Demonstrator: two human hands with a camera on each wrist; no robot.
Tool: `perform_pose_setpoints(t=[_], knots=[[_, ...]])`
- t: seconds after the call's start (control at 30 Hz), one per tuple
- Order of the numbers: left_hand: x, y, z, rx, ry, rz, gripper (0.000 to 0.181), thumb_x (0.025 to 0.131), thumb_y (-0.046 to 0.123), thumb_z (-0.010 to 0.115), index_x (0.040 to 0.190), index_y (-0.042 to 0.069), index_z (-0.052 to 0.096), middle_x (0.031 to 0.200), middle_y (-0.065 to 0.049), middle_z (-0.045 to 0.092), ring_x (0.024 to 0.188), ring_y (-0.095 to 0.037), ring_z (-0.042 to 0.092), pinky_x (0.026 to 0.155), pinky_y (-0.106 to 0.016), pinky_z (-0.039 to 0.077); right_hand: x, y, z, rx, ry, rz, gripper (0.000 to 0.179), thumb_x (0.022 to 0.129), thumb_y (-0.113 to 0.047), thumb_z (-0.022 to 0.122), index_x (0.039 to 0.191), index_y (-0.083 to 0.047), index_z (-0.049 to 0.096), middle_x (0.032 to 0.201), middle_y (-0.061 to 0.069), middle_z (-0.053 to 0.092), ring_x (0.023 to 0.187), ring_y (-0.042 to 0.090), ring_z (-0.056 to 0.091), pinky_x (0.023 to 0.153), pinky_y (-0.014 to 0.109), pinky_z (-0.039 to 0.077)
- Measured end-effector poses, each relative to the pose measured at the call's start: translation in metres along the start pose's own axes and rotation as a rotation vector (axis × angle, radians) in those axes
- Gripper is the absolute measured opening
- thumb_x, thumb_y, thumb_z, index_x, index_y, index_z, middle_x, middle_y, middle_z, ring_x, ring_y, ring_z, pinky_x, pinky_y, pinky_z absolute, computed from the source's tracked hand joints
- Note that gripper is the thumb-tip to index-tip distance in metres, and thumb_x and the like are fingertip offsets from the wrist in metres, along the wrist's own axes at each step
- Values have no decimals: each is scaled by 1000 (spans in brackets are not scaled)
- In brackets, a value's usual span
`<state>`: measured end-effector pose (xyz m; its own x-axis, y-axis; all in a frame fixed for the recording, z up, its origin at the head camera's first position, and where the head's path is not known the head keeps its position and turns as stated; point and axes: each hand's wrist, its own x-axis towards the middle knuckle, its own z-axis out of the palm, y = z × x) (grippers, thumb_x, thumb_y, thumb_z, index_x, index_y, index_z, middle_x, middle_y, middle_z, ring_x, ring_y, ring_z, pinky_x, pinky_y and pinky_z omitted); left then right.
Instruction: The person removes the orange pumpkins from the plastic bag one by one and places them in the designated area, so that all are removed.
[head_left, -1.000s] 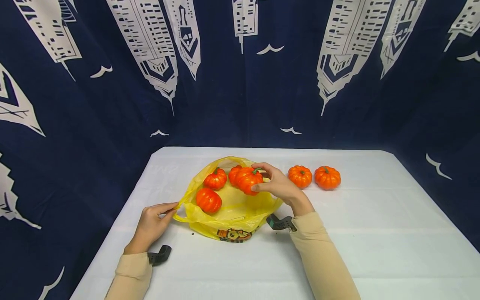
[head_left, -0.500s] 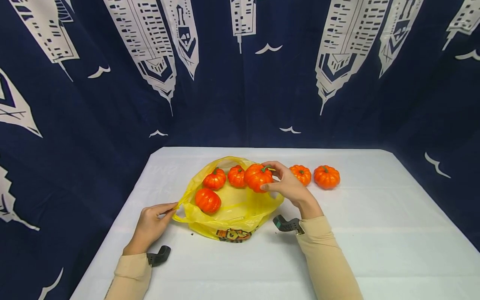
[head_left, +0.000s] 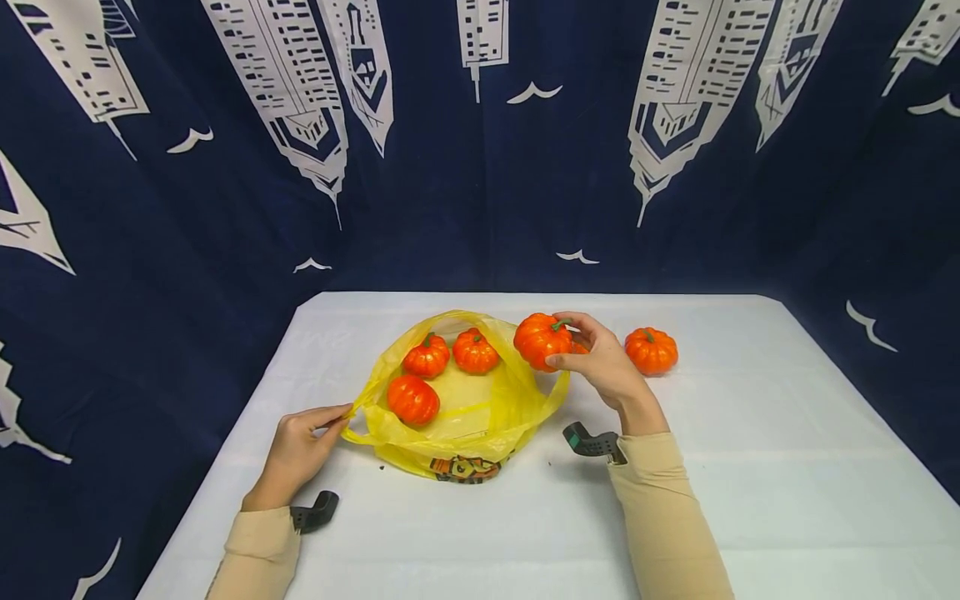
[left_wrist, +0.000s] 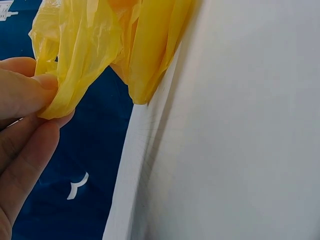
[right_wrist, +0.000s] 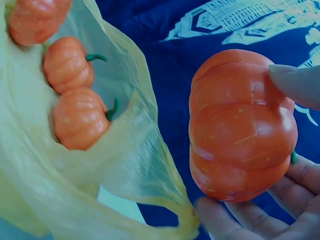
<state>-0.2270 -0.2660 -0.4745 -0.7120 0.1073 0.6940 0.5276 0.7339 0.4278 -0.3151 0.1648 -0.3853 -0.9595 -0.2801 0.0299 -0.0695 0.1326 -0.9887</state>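
Note:
A yellow plastic bag [head_left: 465, 450] lies on the table with its mouth spread wide. My left hand [head_left: 288, 458] pinches the bag's left edge between thumb and fingers; the left wrist view shows the gathered plastic [left_wrist: 82, 65] in that grip. Inside sit three small orange pumpkins: one at back left [head_left: 427, 357], one at back right [head_left: 475, 351] and one in front [head_left: 413, 401]. Above the bag's right rim, my right hand [head_left: 611, 375] holds another orange pumpkin [head_left: 538, 341] with a green stem. In the right wrist view, thumb and fingers wrap this pumpkin [right_wrist: 242, 125].
To the right, an orange pumpkin [head_left: 651, 351] stands on the white table [head_left: 787, 467]. Another pumpkin [head_left: 580, 348] is mostly hidden behind the right hand and the held one. A dark blue curtain [head_left: 480, 208] with white building prints hangs behind the table.
My right hand has moved right and slightly up with its pumpkin, from over the bag's interior to its right rim. The back-right pumpkin in the bag is now uncovered. My left hand keeps its grip.

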Motion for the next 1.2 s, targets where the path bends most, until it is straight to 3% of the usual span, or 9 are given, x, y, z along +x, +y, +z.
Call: perform_pose_setpoints(t=[0.2, 0.4, 0.53, 0.63, 0.77, 0.87, 1.0, 1.1, 1.2], knots=[[1, 2, -1, -3, 9, 5, 35, 65, -17, 83, 96, -1, 79, 89, -12, 79, 76, -23, 75, 78, -1, 50, -4, -2, -10, -18, 35, 29, 72, 85, 0, 72, 148, -11, 41, 158, 14, 33, 137, 36, 43, 90, 24, 56], [1, 3, -2, -7, 15, 3, 34, 65, -17, 83, 95, -1, 79, 89, -12, 79, 76, -25, 75, 78, 0, 49, -6, -5, -15, -42, 74, 31, 72, 86, -3, 73, 149, -10, 40, 159, 15, 33, 136, 38, 44, 87, 34, 61], [1, 3, -2, -4, 18, 7, 34, 64, -17, 84, 95, -2, 79, 89, -13, 78, 76, -25, 75, 78, 0, 49, -8, -6, -19, -27, 100, 17, 72, 87, 0, 72, 150, -7, 38, 155, 17, 36, 134, 37, 45, 84, 28, 61], [1, 3, -1, 0, 18, 9, 34, 64, -16, 84, 95, -2, 79, 88, -12, 79, 76, -25, 75, 78, 0, 49, -9, -6, -22, -48, 139, 13, 72, 87, 0, 73, 150, -8, 38, 152, 15, 39, 138, 34, 42, 95, 28, 56], [2, 3, -1, -6, 17, 13, 34, 64, -17, 84, 95, -2, 79, 88, -13, 78, 76, -25, 75, 78, 0, 49, -11, -7, -27, -69, 199, 11, 73, 87, -3, 73, 151, -7, 37, 150, 14, 41, 142, 31, 38, 114, 42, 44], [2, 3, -1, -7, 14, 17, 35, 64, -17, 84, 95, -2, 79, 88, -13, 78, 76, -26, 75, 78, 0, 49, -12, -6, -30, -66, 246, 13, 75, 87, -2, 73, 151, -5, 36, 155, 15, 36, 145, 32, 34, 119, 50, 37], [1, 3, -1, -3, 11, 14, 35, 64, -17, 83, 95, -2, 79, 89, -13, 78, 76, -26, 75, 78, -1, 49, -13, -6, -36, -81, 305, 17, 76, 86, -2, 72, 152, -5, 34, 161, 16, 31, 146, 34, 33, 119, 52, 36], [1, 3, -1, -2, 10, 9, 35, 64, -17, 83, 95, -2, 79, 89, -13, 78, 75, -26, 75, 77, -1, 49, -14, -6, -41, -93, 338, 28, 76, 87, -5, 72, 153, -7, 34, 159, 17, 35, 140, 34, 40, 103, 37, 53], [1, 3, -1, -4, 13, 14, 35, 64, -18, 83, 95, -3, 79, 88, -13, 78, 74, -26, 75, 77, -1, 50, -16, -5, -47, -88, 360, 43, 77, 89, -7, 71, 155, -12, 32, 157, 18, 38, 134, 32, 44, 83, 22, 56]])
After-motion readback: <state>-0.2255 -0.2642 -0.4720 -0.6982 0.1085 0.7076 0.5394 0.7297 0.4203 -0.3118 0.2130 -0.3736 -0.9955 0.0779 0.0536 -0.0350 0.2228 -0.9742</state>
